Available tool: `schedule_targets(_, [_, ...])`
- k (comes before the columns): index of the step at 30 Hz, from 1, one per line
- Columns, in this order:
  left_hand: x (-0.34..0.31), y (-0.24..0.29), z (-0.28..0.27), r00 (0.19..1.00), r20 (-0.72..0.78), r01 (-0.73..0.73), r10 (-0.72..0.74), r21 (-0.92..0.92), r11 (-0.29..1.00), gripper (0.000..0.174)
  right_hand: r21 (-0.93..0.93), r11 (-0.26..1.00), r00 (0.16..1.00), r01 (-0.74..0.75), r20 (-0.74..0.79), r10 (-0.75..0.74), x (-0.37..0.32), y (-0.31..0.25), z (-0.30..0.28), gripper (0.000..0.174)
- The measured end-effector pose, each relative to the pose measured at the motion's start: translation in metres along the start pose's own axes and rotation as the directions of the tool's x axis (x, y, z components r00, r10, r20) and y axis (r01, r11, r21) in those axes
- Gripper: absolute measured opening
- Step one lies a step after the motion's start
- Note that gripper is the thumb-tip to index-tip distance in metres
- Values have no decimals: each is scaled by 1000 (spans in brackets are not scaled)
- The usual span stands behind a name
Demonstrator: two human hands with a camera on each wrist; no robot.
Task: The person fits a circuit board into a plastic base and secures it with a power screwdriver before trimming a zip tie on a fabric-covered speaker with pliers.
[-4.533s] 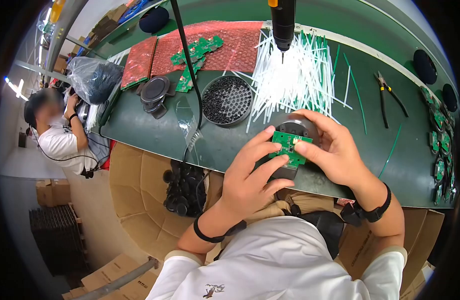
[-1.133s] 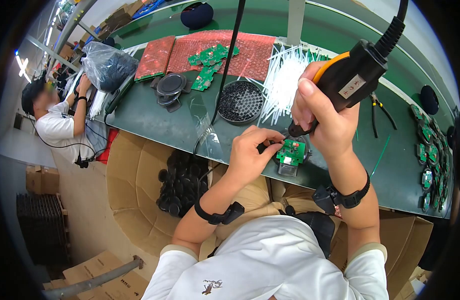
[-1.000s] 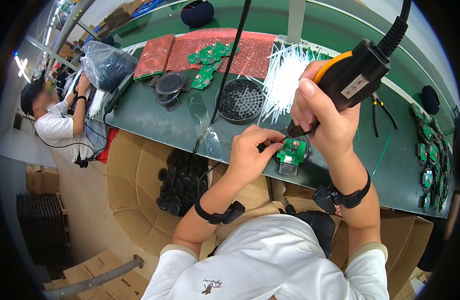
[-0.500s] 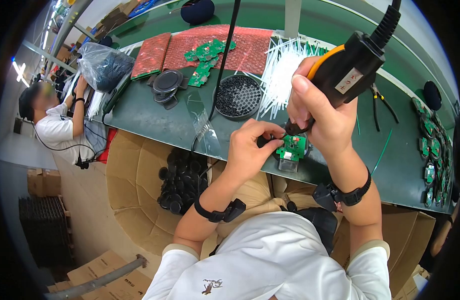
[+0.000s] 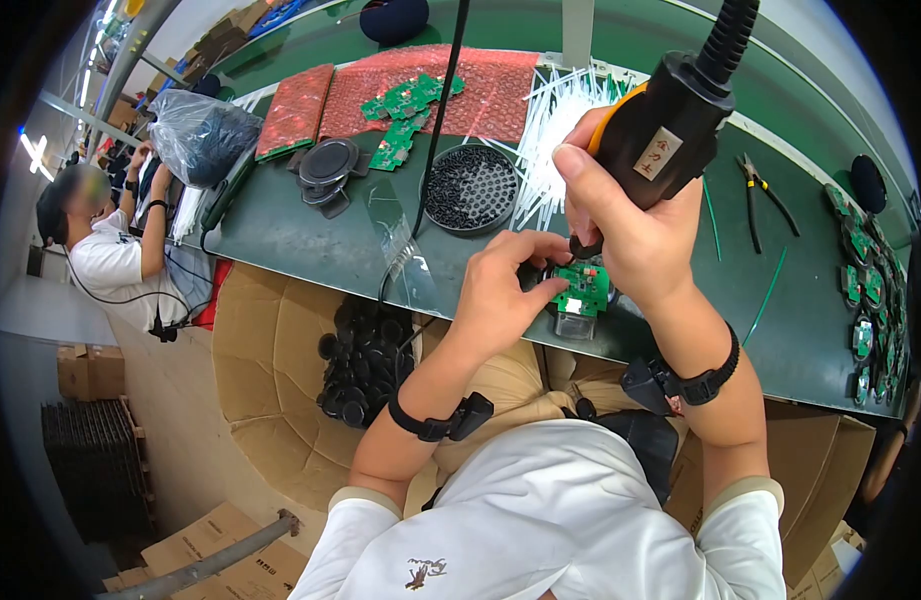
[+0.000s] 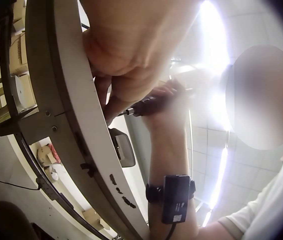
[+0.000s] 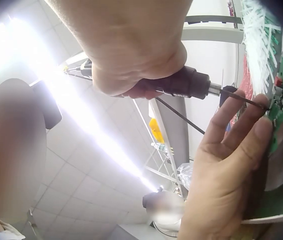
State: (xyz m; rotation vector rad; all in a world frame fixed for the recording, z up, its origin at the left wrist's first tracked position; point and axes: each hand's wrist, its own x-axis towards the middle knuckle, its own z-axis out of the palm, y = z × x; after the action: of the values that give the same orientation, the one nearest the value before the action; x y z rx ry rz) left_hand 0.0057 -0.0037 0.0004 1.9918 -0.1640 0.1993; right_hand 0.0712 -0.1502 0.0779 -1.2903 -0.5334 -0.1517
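My right hand [image 5: 635,230] grips a black and orange electric screwdriver [image 5: 670,125] above a green circuit board [image 5: 585,287]. In the right wrist view its long thin bit [image 7: 241,96] reaches down to the board's corner, beside a small red part. My left hand [image 5: 498,295] has curled fingers and thumb at that same corner, right around the bit's tip; whether they also pinch a screw I cannot tell. The board lies on a dark round housing, mostly hidden, with a clear block [image 5: 575,326] sticking out toward me near the bench edge.
A round tray of black screws [image 5: 470,225], white strips [image 5: 555,140] and red bubble wrap [image 5: 420,65] with boards lie behind. Pliers [image 5: 755,205] and wired boards [image 5: 860,290] are to the right. A cable [image 5: 442,130] hangs left; another person [image 5: 110,235] works far left.
Earlier both hands held the board and the screwdriver hung above the bench. My right hand has since taken it and brought it to the board; over the last second both hands shift only slightly.
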Motion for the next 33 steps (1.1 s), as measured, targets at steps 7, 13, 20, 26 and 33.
schedule_targets(7, [1,0,0,1000,15,27,-27,-20,999,42,-35,999,1000,11,-4,-11,1,-1,1,18])
schedule_targets(13, [1,0,0,999,23,47,-46,-37,998,41,-51,998,1000,29,6,-29,1,0,1,18])
schedule_targets(20, [2,2,0,998,30,63,-62,-26,998,42,-18,1000,1000,12,17,-11,1,-1,3,18])
schedule_targets(26, [2,-1,0,998,30,54,-53,-35,998,42,-31,999,1000,13,10,-13,1,0,3,18])
schedule_targets(33, [2,-2,-3,993,79,88,-89,21,996,48,-4,1000,999,24,22,-24,-1,2,4,17])
